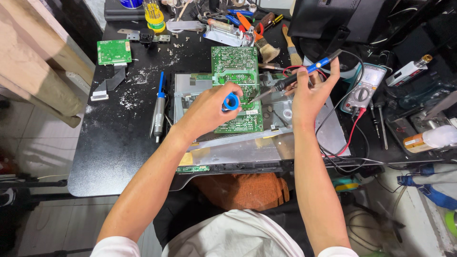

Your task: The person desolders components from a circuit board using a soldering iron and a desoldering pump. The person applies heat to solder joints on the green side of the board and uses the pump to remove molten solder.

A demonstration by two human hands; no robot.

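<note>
A: The hands?
B: The left hand (209, 110) grips a blue spool (232, 101) over the green board (236, 88). The right hand (312, 93) clasps a soldering iron (297, 77), its tip down on the board just right of the spool.
A: Around the board?
B: A multimeter (365, 88) to its right, a screwdriver (158, 108) to its left.

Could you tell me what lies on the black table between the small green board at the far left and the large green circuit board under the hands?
In the head view, between the small green board and the large circuit board lie white debris and a blue-handled tool.
</note>
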